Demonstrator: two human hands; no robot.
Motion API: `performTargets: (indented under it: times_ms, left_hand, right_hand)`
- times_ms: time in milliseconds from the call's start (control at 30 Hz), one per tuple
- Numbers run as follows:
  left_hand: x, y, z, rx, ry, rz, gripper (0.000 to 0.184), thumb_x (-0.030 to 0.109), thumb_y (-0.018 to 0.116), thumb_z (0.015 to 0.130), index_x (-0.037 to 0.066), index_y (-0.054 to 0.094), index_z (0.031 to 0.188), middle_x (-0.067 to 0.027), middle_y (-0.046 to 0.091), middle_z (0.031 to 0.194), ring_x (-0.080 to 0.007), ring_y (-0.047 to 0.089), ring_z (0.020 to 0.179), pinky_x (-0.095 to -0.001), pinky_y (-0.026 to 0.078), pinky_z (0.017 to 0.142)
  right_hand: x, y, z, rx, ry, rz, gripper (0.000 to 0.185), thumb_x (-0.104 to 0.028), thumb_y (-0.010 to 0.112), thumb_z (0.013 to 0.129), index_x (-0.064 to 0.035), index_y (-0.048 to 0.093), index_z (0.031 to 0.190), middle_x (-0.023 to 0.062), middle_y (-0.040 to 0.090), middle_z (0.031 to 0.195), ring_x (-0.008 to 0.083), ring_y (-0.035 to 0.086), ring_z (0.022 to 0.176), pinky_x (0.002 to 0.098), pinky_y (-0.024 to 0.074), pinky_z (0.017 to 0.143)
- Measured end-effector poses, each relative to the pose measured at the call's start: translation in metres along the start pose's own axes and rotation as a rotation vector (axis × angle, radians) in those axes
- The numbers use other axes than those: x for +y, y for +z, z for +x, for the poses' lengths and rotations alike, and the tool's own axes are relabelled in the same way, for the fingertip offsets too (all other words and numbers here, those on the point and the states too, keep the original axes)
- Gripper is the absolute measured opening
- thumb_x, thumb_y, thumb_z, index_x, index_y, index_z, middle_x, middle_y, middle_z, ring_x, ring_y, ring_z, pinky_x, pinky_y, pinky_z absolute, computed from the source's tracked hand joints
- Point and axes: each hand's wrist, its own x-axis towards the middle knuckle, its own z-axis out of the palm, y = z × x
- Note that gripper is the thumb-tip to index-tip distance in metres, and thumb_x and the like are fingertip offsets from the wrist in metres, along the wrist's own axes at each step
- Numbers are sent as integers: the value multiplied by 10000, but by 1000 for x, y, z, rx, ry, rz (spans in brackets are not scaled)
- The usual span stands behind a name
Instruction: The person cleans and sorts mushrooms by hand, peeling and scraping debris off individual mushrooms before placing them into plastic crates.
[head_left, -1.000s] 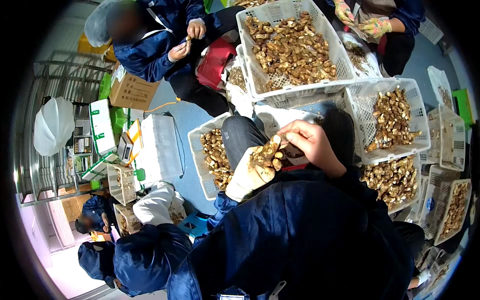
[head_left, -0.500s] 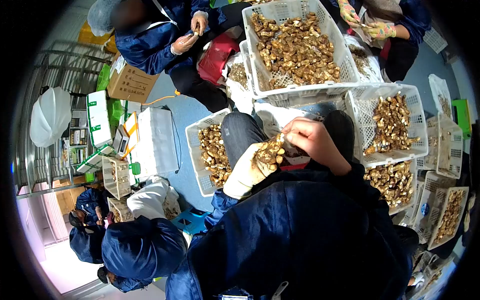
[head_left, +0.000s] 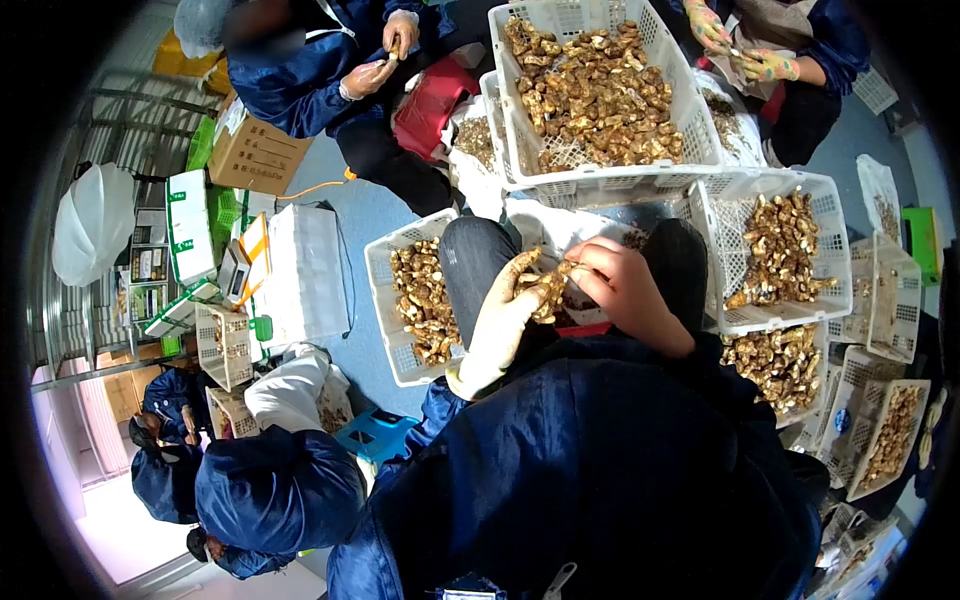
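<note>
My left hand (head_left: 498, 325), in a soiled pale glove, is wrapped round a brown and white, dirt-covered mushroom (head_left: 546, 290). It holds the mushroom up between my knees. My bare right hand (head_left: 622, 286) pinches the mushroom's right end with thumb and fingertips. Part of the mushroom is hidden behind the fingers. Below the hands, a white bag with dark crumbs (head_left: 585, 226) lies between my legs. Beside my left knee stands a white crate (head_left: 392, 345) of similar mushrooms.
A large white crate (head_left: 620, 178) heaped with mushrooms stands ahead. More mushrooms lie in a crate (head_left: 845, 255) at the right and one below it. Two people work across from me, one in clear gloves (head_left: 368, 78), one in patterned gloves (head_left: 768, 66). A blue stool (head_left: 385, 436) is at the left.
The mushroom has been turned in my left hand, which has tilted more upright. My right hand has moved slightly rightward and down, its fingertips still at the mushroom.
</note>
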Motion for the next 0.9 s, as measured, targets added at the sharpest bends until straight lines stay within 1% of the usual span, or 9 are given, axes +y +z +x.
performTargets:
  times_ms: [33,133,233,433,533,667,800,867,900]
  left_hand:
    - [1,1,0,12,14,49,484,54,492,887,13,368,1354,-134,587,1153,-179,593,995,-257,483,831]
    - [0,2,1,6,18,47,501,43,516,877,12,368,1355,-111,594,1116,-163,579,993,-253,462,853]
    - [-2,-1,1,38,102,269,536,60,566,834,17,393,1340,-75,589,1032,-129,553,922,-251,453,830]
    - [-11,-1,4,61,345,446,652,66,623,758,15,380,1361,-97,591,1003,-148,558,905,-265,450,848]
    - [-7,2,3,69,402,523,669,51,632,743,13,380,1361,-112,589,1032,-160,563,940,-276,447,867]
    - [-12,3,7,36,499,560,688,26,647,753,24,356,1376,-108,576,1099,-183,562,1009,-288,443,898]
    - [-12,5,13,-154,214,-217,673,8,653,802,26,314,1384,-83,549,1168,-193,562,1039,-296,445,916]
    - [-7,-2,9,-137,-46,-277,607,2,660,796,6,374,1331,-85,565,1145,-157,560,1036,-274,455,894]
    - [-9,-3,10,-100,16,-177,580,4,660,797,4,392,1311,-83,573,1133,-150,563,1029,-267,459,884]
  right_hand:
    - [0,-5,1,-76,-49,-72,172,-112,546,827,29,623,888,169,641,901,286,632,826,337,486,742]
    - [4,-9,-1,-109,307,269,178,-114,547,822,26,622,903,166,630,906,308,617,833,349,485,747]
    - [-2,0,-3,-23,69,61,185,-112,549,817,27,624,912,163,636,843,276,629,785,334,486,707]
    - [23,-9,-8,-44,386,374,185,-119,580,826,22,629,934,120,643,909,145,592,754,262,465,675]
    - [15,-4,-12,57,236,511,159,-91,572,827,29,623,919,114,640,919,122,573,737,248,456,665]
    - [12,-2,-14,39,113,331,153,-61,548,833,33,624,927,121,644,899,127,582,747,248,457,668]
    - [-1,-10,-10,43,88,261,164,-52,539,837,26,630,949,125,649,894,140,600,747,252,465,665]
    - [-2,-11,-10,20,92,214,166,-47,536,835,23,632,952,131,651,890,146,607,742,255,470,663]
    - [-1,-10,-10,18,91,190,166,-44,534,833,22,633,949,134,652,888,146,609,738,256,471,663]
